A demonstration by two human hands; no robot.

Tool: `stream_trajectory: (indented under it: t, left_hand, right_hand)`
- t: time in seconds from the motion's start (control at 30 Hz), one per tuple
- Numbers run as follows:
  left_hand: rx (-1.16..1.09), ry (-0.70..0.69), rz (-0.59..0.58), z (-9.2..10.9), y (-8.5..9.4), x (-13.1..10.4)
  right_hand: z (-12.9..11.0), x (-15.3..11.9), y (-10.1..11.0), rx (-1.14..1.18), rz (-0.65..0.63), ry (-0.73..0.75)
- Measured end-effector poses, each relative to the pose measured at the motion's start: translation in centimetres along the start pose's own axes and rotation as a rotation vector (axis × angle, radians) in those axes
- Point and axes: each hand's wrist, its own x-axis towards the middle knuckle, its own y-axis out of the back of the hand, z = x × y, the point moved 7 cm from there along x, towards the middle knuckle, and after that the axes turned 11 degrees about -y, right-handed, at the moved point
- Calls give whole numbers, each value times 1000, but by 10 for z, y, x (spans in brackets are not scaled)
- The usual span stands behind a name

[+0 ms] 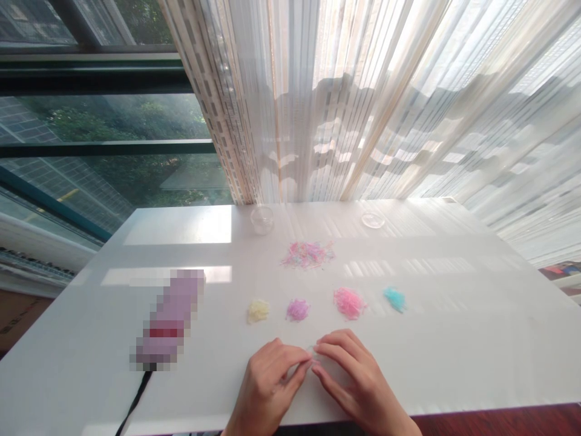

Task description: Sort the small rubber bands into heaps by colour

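Note:
My left hand (275, 378) is at the near side of the white table (454, 339), its thumb and forefinger pinched on a few thin strips (311, 349), too small to make out well. My right hand (351, 372) is beside it, thumb and forefinger slightly apart at the same strips. Beyond the hands lie small piles of thin strips in a row: a yellow pile (258, 311), a purple pile (298, 309), a pink pile (349, 303) and a turquoise pile (394, 299). Farther back is a loose mixed-colour pile (308, 254).
At the back of the table stand a clear round container (262, 220) and a clear round lid (373, 220). To the left lies a blurred purple object (172, 318) with a black strap (134, 399). A striped sheer curtain (345, 121) and a window (104, 121) border the far side.

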Motion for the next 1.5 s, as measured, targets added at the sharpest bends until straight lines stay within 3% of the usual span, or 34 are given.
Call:
stream_trajectory:
  t: [1.5]
  left_hand:
    - [-1, 28, 47, 0, 4, 1]
  right_hand:
    - [-4, 3, 5, 17, 70, 43]
